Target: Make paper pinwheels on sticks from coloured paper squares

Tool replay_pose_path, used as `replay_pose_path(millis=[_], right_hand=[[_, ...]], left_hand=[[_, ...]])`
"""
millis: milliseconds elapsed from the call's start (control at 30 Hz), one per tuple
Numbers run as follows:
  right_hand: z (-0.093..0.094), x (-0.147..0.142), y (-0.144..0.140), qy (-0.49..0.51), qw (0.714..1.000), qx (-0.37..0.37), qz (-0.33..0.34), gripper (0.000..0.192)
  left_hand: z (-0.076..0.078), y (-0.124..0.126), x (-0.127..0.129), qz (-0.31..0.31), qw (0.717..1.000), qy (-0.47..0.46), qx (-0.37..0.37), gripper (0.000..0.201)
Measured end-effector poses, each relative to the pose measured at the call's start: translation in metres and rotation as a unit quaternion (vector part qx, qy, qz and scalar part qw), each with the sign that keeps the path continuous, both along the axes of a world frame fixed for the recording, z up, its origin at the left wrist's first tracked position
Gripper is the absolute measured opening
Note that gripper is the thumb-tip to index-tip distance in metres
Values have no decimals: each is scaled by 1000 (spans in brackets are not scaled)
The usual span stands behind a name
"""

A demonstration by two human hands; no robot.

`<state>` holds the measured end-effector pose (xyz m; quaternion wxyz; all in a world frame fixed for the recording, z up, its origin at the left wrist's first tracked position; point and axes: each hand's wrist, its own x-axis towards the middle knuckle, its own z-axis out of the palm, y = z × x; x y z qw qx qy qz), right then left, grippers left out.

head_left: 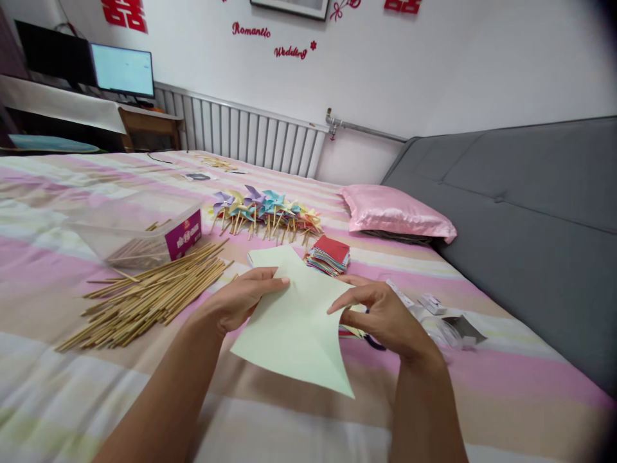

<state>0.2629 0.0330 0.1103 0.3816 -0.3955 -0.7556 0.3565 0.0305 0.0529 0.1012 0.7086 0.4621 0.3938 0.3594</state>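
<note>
Nearest me, my two hands share one pale green paper sheet (294, 321), held just above the striped bed (72, 399). My left hand (241, 299) has its grip closed on the sheet's left edge, thumb lying on top near the upper fold. My right hand (385, 315) pinches the right edge, fingertips (337, 307) curled onto the paper. The sheet is creased, and its long axis runs from the far left corner down to a point near me on the right. So the paper lies between both grips, neither hand nearer than the other.

Under my right hand something dark and some coloured paper peek out; I can't tell what they are. To the right, small white pieces and a clear wrapper (453, 331) lie on the bed.

Left, a heap of bamboo sticks (149, 296) fans out. Beyond it sits a clear plastic tub (139, 235) with a few more sticks inside. Farther off: a stack of coloured paper squares (330, 255), red on top, then a row of finished paper pinwheels (265, 209), and a pink pillow (395, 212) on the right.
</note>
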Motion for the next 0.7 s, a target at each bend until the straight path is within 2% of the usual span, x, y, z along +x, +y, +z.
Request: replay_pose_path(millis=[167, 300, 400, 500, 600, 700], right_hand=[[-7, 5, 8, 52, 990, 47, -126, 9], [-8, 6, 10, 90, 971, 71, -211, 11], [-6, 5, 9, 91, 969, 82, -215, 12], [-4, 5, 7, 75, 969, 97, -213, 12], [-2, 3, 4, 59, 966, 114, -222, 11], [0, 1, 3, 50, 964, 128, -227, 9]], left_hand=[[6, 0, -3, 59, 993, -42, 92, 57], [10, -1, -9, 40, 976, -89, 196, 59], [11, -2, -12, 57, 957, -16, 284, 53], [11, 0, -13, 115, 924, 87, 355, 38], [10, 1, -13, 161, 903, 142, 371, 24], [10, 2, -12, 188, 891, 164, 378, 21]])
